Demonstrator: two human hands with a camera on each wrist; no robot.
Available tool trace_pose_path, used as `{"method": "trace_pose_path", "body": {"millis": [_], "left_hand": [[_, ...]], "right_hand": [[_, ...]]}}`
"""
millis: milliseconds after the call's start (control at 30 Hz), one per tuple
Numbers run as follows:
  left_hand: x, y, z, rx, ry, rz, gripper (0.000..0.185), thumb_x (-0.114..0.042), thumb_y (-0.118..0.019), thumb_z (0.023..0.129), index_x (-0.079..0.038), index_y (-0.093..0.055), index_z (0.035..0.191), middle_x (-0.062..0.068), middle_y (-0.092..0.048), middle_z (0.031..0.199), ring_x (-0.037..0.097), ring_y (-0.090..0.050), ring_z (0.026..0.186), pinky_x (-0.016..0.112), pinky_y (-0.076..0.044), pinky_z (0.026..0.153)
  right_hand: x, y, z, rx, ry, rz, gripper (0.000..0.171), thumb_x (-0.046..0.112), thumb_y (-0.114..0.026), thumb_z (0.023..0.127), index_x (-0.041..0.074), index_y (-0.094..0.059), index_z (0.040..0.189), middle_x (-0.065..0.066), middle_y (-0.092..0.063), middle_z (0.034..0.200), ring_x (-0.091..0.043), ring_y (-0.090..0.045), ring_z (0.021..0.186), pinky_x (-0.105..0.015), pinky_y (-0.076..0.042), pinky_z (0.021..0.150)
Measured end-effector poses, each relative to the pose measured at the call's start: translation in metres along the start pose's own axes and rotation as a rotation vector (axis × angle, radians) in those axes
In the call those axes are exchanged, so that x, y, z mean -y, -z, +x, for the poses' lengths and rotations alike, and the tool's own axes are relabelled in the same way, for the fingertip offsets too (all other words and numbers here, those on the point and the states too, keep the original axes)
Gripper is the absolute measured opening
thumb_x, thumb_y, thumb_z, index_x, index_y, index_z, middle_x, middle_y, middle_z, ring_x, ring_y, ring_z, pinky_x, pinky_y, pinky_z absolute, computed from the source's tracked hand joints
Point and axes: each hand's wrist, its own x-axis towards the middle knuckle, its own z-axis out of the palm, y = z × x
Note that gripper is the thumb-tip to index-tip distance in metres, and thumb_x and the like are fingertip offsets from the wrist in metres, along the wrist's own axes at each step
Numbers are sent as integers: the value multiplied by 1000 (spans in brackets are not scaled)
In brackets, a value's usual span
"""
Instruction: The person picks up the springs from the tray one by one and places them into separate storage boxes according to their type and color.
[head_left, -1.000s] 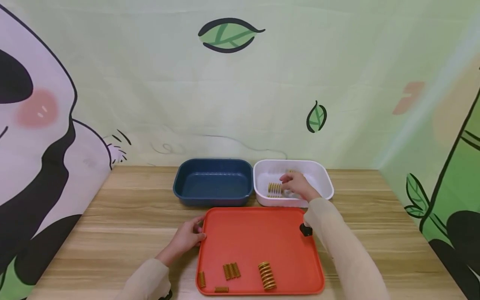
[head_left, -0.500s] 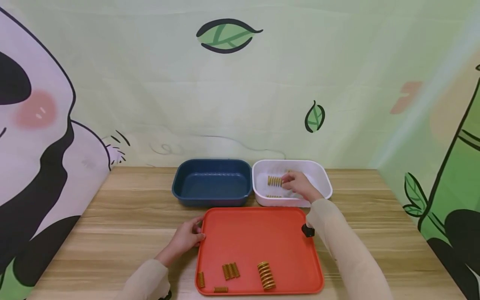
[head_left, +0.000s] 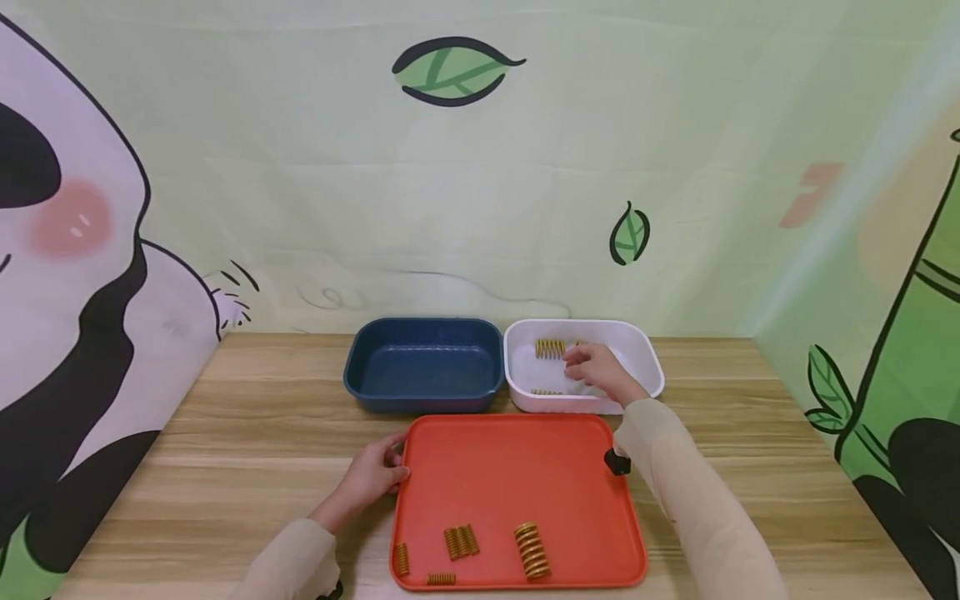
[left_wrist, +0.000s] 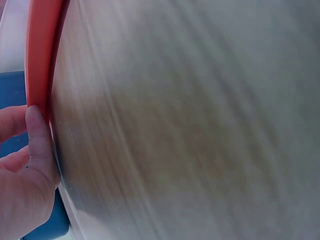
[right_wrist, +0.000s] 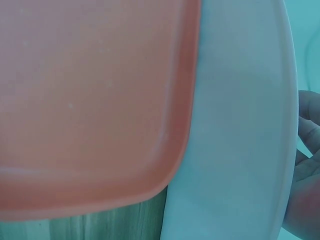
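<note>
My left hand (head_left: 369,475) is at the left rim of a red tray (head_left: 510,467), its thumb and fingers gripping the edge. A thumb (left_wrist: 39,127) presses against the rim in the left wrist view. Over the white bin (head_left: 647,379), my right hand (head_left: 596,369) reaches in with loosely bent fingers and no object visible in them. To the left of its fingertips lies a gold coil spring (head_left: 550,349). Another spring (head_left: 546,392) shows partly above the bin's front wall, and one more is mostly hidden behind the hand. In the right wrist view, bin wall (right_wrist: 240,120) covers part of the hand.
A dark blue bin (head_left: 423,367) stands left of the white one, both behind the tray. On the tray lie a large spring (head_left: 532,551), a cluster of small springs (head_left: 461,542) and single small springs (head_left: 441,578) near its front left corner.
The gold spring beside my right fingertips has shifted toward the back of the white bin. Both hands stay almost in place.
</note>
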Motion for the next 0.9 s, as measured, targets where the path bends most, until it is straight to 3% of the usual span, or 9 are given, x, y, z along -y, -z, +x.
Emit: {"method": "trace_pose_path", "body": {"millis": [367,800,900], "left_hand": [[0,0,0,0,-19,-14,54,7,-59,76,1,-44,127,7,-50,73,12,-47,56,26,-47,49],[3,-1,1,6,-8,-22,54,6,-59,77,-1,-43,128,7,-50,75,13,-47,58,26,-48,50],[3,0,1,4,-7,-16,54,6,-59,77,-1,-44,128,8,-50,75,13,-47,57,26,-48,50]], "right_hand": [[6,3,-9,17,-7,23,37,7,-56,82,-6,-51,117,-21,-55,112,-19,-52,84,-39,-45,76],[9,6,-21,12,51,34,34,10,-58,82,-4,-54,113,-19,-57,106,-13,-53,76,-40,-45,74],[9,7,-22,6,68,22,34,11,-59,82,-4,-55,112,-19,-58,105,-12,-52,77,-36,-46,70]]}}
